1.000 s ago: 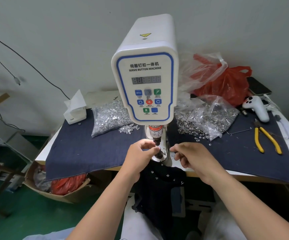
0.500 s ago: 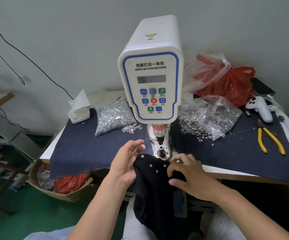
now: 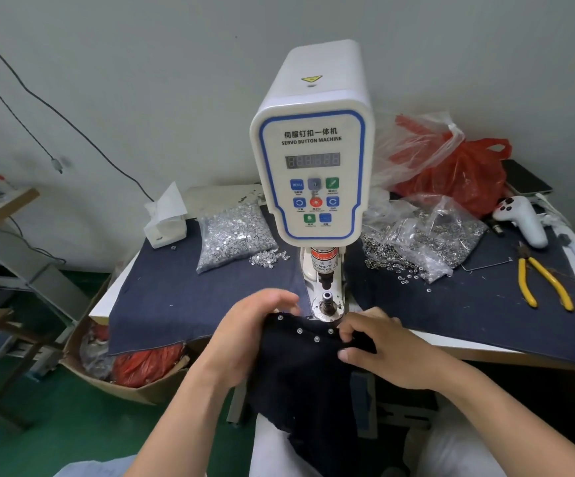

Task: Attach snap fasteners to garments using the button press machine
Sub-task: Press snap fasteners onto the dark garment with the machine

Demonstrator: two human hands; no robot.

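We pinch the dark garment (image 3: 310, 370) with left hand (image 3: 244, 335) and right hand (image 3: 379, 349), stretching its snap row near the lower die (image 3: 327, 301), probably for alignment.

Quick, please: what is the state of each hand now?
Left hand: holds the edge of the dark navy fabric garment.
Right hand: fingers curled, pinching the same garment.

I see both hands gripping a dark garment (image 3: 308, 370) just in front of the button press machine (image 3: 313, 173): left hand (image 3: 248, 335) at its left edge, right hand (image 3: 382, 349) pinching its right. Silver snaps (image 3: 299, 330) dot the top hem; yellow pliers (image 3: 540, 282) lie on the tabletop (image 3: 485, 354).
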